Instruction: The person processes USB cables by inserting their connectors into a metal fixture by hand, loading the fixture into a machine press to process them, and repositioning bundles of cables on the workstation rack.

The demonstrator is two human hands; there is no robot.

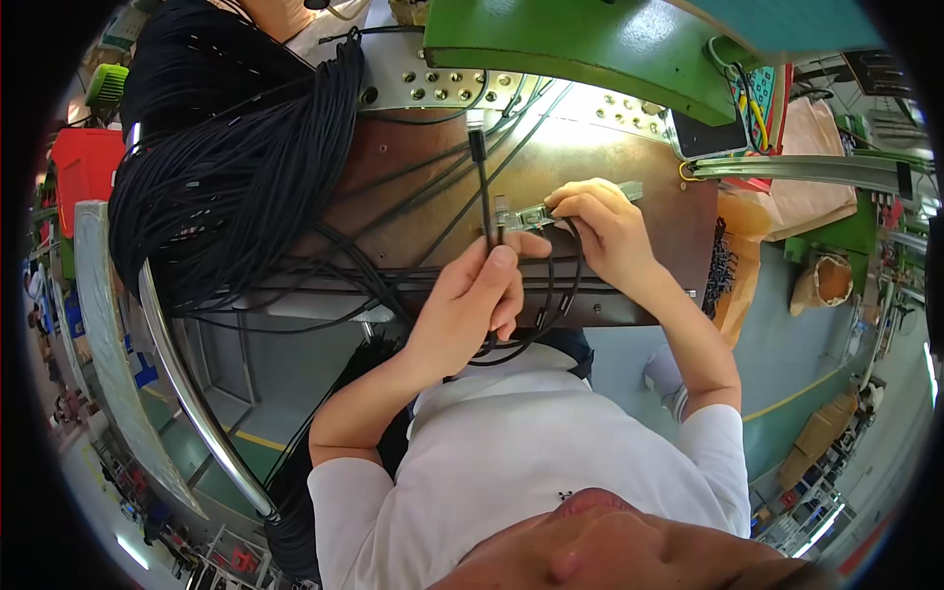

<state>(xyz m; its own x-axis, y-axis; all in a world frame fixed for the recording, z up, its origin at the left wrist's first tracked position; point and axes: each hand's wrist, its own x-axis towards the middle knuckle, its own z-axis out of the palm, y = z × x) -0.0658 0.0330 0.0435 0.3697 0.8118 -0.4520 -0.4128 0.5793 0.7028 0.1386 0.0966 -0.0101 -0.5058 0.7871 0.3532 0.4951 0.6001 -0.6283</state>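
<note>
My left hand is closed around black cables, thumb on top, over the front of the brown work surface. One black cable stands up from that grip and ends in a black sleeve with a pale plug. Beside it a shorter end carries a small clear plug. My right hand pinches a clear plastic piece with metallic-looking parts, close to the right of the clear plug. Whether the two touch I cannot tell. A loop of black cable hangs below both hands.
A thick bundle of black cables drapes over the left side of the brown work surface. A green machine body overhangs the back. A phone-like dark device and a metal bar are at the right. A metal rail runs at left.
</note>
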